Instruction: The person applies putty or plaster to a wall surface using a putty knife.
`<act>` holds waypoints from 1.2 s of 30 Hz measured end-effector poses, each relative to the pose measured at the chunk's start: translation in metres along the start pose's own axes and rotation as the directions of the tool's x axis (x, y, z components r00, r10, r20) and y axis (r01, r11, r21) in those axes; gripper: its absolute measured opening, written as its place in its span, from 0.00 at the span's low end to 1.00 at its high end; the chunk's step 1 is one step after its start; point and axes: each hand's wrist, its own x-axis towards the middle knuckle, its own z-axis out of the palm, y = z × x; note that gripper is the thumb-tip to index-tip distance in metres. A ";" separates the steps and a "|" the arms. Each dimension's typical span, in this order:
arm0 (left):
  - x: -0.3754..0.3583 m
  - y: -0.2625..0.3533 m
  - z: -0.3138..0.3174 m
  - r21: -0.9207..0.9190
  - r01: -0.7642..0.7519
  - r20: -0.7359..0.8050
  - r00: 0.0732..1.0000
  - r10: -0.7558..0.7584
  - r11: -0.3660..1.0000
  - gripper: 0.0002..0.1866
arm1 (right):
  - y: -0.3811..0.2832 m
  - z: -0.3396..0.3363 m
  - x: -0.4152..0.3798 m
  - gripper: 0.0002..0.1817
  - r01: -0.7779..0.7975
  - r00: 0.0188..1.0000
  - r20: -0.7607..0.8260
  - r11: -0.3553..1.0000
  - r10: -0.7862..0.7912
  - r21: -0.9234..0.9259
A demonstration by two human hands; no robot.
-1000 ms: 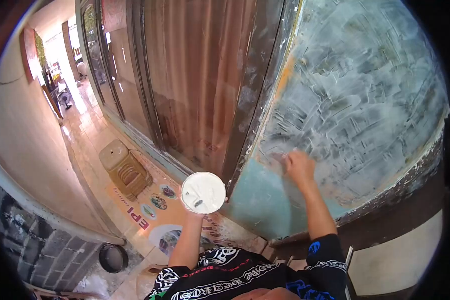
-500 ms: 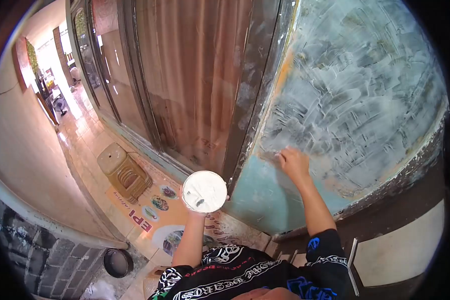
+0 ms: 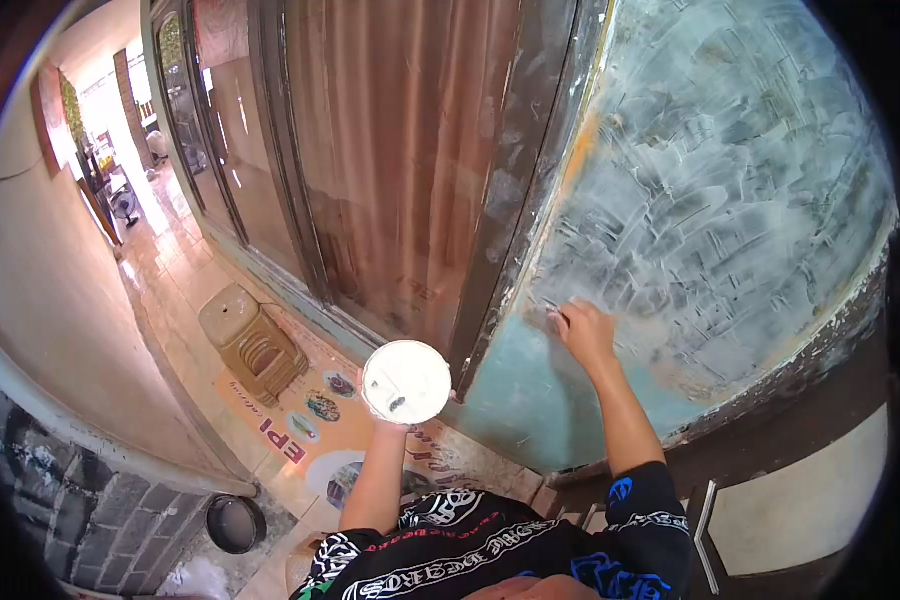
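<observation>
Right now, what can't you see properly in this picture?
- Head view: whatever the right hand presses on the wall; the fingers cover it.
- Left hand: mostly hidden behind the white tub.
- Writing on the floor mat: too small, partly cut off by the arm.

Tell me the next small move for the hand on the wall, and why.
Probably draw the right hand down and to the right across the wall. It presses at the lower left edge of the white smeared coat, and the band below it looks bare teal. The left hand holds the round container of white paste close by for a reload.
</observation>
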 end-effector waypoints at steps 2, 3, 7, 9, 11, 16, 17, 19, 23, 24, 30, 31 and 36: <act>-0.004 0.004 -0.020 0.043 -0.055 -0.228 0.972 0.063 0.998 0.41 | -0.004 -0.008 0.021 0.12 -0.063 0.997 0.049 0.993 0.068 -0.098; -0.005 0.006 -0.020 0.043 -0.054 -0.227 0.972 0.062 0.998 0.41 | -0.006 -0.023 0.038 0.12 -0.063 0.997 0.048 0.993 0.068 -0.098; -0.005 0.013 -0.035 0.085 -0.060 -0.345 0.935 0.086 0.995 0.42 | -0.024 -0.081 0.068 0.11 -0.100 0.951 -0.286 0.992 0.117 0.074; -0.007 0.017 -0.040 0.091 -0.065 -0.317 0.944 0.091 0.994 0.44 | -0.028 -0.083 0.062 0.11 -0.114 0.931 -0.329 0.983 0.156 0.144; -0.011 0.020 -0.048 0.100 -0.085 -0.334 0.936 0.114 0.991 0.44 | -0.024 -0.059 0.037 0.10 -0.075 0.988 -0.125 0.992 0.087 0.101; -0.015 0.024 -0.029 0.065 -0.073 -0.281 0.956 0.089 0.995 0.44 | -0.002 0.000 0.007 0.12 -0.069 0.997 0.021 0.992 0.071 -0.105; -0.015 0.025 -0.028 0.044 -0.061 -0.254 0.965 0.071 0.997 0.44 | 0.008 -0.002 0.013 0.12 -0.070 0.997 0.021 0.992 0.073 -0.105; -0.012 0.024 -0.026 0.024 -0.044 -0.223 0.974 0.049 0.999 0.44 | 0.007 -0.039 0.038 0.10 -0.145 0.961 -0.250 0.986 0.120 -0.084; -0.012 0.019 -0.038 0.015 -0.058 -0.226 0.972 0.060 0.998 0.45 | -0.013 -0.080 0.049 0.08 -0.156 0.899 -0.407 0.987 0.160 0.045; -0.013 0.018 -0.042 0.029 -0.073 -0.299 0.951 0.078 0.997 0.45 | -0.015 -0.072 0.039 0.07 -0.121 0.920 -0.371 0.992 0.127 0.039; -0.015 0.014 -0.015 -0.045 -0.018 -0.131 0.991 0.012 0.999 0.44 | -0.021 0.007 0.001 0.09 -0.069 0.997 0.031 0.997 0.070 -0.030; -0.018 0.013 -0.019 -0.049 -0.019 -0.137 0.990 0.013 0.999 0.44 | -0.014 0.009 0.009 0.10 -0.102 0.994 0.037 0.992 0.105 -0.074; -0.018 0.016 -0.039 0.066 -0.018 -0.352 0.935 0.040 0.998 0.43 | -0.009 -0.063 0.052 0.11 -0.187 0.947 -0.271 0.982 0.175 -0.021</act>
